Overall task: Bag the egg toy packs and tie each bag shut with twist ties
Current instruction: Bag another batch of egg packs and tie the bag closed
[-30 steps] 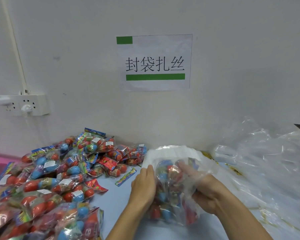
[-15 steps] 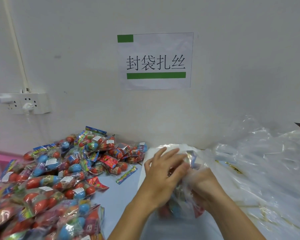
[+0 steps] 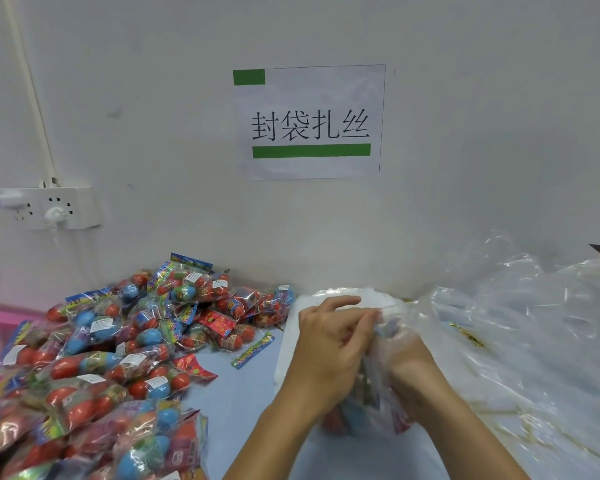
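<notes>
A clear plastic bag [image 3: 371,407] filled with egg toy packs stands on the table in front of me. My left hand [image 3: 329,344] pinches the gathered top of the bag from the left. My right hand [image 3: 409,362] is wrapped around the bag's neck from the right, partly veiled by the plastic. A big heap of red and blue egg toy packs [image 3: 118,348] lies to the left. Gold twist ties [image 3: 466,336] show under the plastic at the right.
A stack of flat empty bags [image 3: 291,344] lies under and behind my hands. Crumpled clear plastic [image 3: 534,323] covers the right side. A loose printed header strip [image 3: 253,349] lies on the pale blue table. The wall with a paper sign and a power strip [image 3: 49,207] stands close behind.
My left hand came up from the bag's side to its top and closed on it. Both hands have bunched the bag's mouth together, so the packs inside are now mostly hidden.
</notes>
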Action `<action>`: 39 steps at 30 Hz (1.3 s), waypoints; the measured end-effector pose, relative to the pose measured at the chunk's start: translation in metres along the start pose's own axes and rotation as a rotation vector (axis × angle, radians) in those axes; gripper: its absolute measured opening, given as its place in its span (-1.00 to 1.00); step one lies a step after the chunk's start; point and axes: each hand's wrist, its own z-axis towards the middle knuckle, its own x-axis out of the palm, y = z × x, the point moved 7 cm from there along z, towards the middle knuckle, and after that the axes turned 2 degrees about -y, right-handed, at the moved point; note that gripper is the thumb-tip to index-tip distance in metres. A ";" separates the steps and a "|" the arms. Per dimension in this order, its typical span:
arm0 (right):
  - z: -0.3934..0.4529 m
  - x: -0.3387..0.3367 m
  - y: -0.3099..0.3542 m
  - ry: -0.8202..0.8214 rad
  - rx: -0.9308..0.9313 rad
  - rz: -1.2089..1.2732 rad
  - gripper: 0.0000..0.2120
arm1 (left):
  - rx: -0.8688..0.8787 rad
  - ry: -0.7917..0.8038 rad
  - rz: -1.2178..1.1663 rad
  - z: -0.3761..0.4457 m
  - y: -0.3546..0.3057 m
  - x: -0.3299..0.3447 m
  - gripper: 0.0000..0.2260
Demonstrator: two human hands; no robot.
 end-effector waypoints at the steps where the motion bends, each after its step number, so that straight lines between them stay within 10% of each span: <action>1: 0.001 -0.001 0.000 0.027 0.004 -0.004 -0.72 | -0.018 -0.007 0.003 0.000 0.001 -0.002 -0.68; 11: -0.006 0.002 0.004 0.217 -0.063 -0.195 -0.72 | -0.110 0.165 -0.069 -0.005 0.005 0.014 -0.77; 15: -0.008 0.006 0.009 0.292 -0.001 -0.167 -0.70 | -0.173 -0.078 -0.141 0.002 0.015 -0.009 -0.78; 21: -0.012 -0.004 0.049 0.023 -0.382 -0.390 -0.41 | -0.247 -0.368 -0.053 0.002 0.037 -0.049 -0.63; 26: -0.026 -0.027 0.074 -0.230 -0.684 -0.131 -0.73 | -0.341 -0.482 0.071 -0.004 0.054 -0.071 -0.49; 29: -0.011 -0.046 0.058 -0.295 -0.518 -0.255 -0.75 | -0.411 -0.558 0.093 -0.010 0.067 -0.082 -0.48; 35: -0.017 0.008 -0.012 0.609 0.119 -0.430 -0.49 | -0.500 -0.628 0.053 -0.016 0.080 -0.085 -0.49; 39: -0.002 0.007 0.003 0.244 -0.093 -0.346 -0.85 | -0.496 -0.612 0.016 -0.015 0.084 -0.081 -0.50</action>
